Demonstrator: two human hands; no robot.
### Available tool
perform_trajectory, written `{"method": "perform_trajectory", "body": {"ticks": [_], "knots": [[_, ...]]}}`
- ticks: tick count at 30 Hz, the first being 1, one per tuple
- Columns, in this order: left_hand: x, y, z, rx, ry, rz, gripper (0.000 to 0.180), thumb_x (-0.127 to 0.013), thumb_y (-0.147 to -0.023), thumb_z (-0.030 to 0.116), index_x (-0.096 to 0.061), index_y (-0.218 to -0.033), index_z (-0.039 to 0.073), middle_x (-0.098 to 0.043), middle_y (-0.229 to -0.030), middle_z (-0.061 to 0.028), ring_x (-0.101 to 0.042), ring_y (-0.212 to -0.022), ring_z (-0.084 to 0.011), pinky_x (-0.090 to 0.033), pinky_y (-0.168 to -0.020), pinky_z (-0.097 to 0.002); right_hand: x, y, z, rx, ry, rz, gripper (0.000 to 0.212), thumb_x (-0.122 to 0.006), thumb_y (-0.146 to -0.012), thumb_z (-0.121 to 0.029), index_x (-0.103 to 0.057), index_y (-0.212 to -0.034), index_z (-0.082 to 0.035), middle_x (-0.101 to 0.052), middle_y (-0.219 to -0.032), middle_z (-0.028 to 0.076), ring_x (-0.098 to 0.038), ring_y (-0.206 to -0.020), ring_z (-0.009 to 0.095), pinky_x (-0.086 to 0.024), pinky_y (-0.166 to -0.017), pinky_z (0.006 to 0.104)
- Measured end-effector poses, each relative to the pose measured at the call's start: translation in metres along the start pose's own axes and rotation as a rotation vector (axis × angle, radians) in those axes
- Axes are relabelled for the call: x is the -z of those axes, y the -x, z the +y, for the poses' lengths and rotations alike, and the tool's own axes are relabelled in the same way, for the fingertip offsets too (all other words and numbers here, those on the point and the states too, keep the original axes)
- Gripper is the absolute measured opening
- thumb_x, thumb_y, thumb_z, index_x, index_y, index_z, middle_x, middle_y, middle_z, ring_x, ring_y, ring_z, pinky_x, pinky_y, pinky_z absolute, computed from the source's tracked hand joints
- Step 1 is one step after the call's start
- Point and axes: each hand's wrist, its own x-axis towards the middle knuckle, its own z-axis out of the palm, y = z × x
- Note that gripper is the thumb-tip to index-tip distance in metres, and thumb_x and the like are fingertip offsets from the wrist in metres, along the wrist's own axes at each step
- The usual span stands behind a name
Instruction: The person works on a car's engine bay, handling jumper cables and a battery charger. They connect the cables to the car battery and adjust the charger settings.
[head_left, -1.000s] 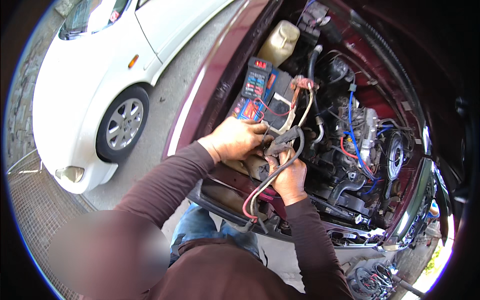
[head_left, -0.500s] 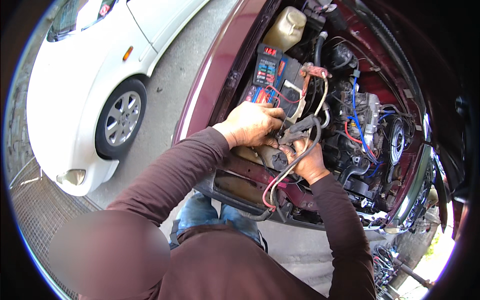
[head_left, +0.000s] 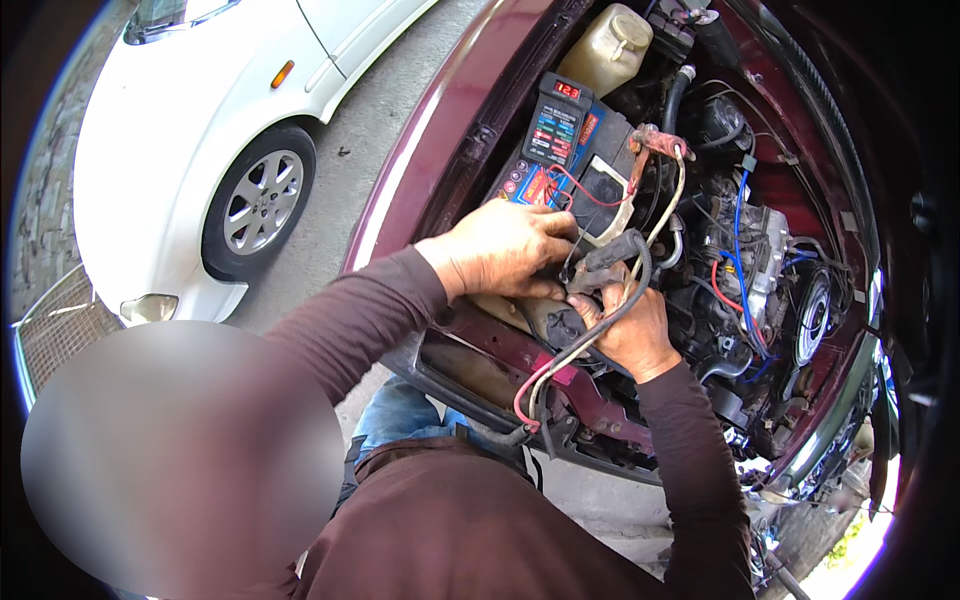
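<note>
At the left, we are seeing the white car [head_left: 190, 130] sitting a little higher and further right than half a second ago, as our whole view is shifting. We are keeping our left hand [head_left: 505, 248] at the near end of the battery [head_left: 607, 150], fingers bent together; we cannot tell whether they are pinching anything. Just beyond, the battery tester [head_left: 558, 120] is lying on the battery, its display glowing red as before. Next, we are gripping the dark cable clamp [head_left: 612, 252] with our right hand [head_left: 634, 322], close beside the left, much as earlier. Further right, the red-covered clamp [head_left: 660, 141] and the engine [head_left: 760, 250] are staying put in the bay.
</note>
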Motion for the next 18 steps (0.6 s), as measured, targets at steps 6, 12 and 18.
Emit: {"method": "perform_trajectory", "body": {"ticks": [6, 12, 18], "knots": [[-0.006, -0.002, 0.001, -0.007, -0.021, 0.005, 0.052, -0.081, -0.077, 0.043, -0.072, -0.121, 0.018, -0.062, -0.12, -0.0019, -0.066, -0.108, -0.0237, -0.057, -0.087, -0.0382, -0.004, 0.008, 0.007, 0.029, 0.145, -0.083, 0.026, -0.073, -0.09, -0.031, -0.069, -0.105, -0.011, -0.07, -0.099, 0.01, -0.072, -0.078, 0.032, -0.058, -0.062, 0.044], [-0.012, 0.004, 0.009, 0.038, 0.051, 0.064, 0.044, -0.082, -0.073, 0.042, -0.074, -0.108, 0.015, -0.063, -0.116, 0.001, -0.066, -0.107, -0.0218, -0.057, -0.088, -0.0373, -0.009, 0.008, 0.025, 0.176, 0.067, -0.095, 0.026, -0.073, -0.088, -0.033, -0.072, -0.105, -0.013, -0.071, -0.102, 0.007, -0.07, -0.095, 0.032, -0.057, -0.078, 0.047], [-0.013, 0.005, 0.009, 0.038, 0.057, 0.084, 0.047, -0.083, -0.072, 0.039, -0.075, -0.111, 0.015, -0.063, -0.114, -0.0013, -0.067, -0.103, -0.024, -0.058, -0.083, -0.0382, -0.006, -0.002, 0.035, 0.262, -0.016, -0.117, 0.021, -0.081, -0.08, -0.029, -0.073, -0.094, -0.015, -0.071, -0.101, 0.004, -0.07, -0.094, 0.028, -0.057, -0.078, 0.0435]]}}
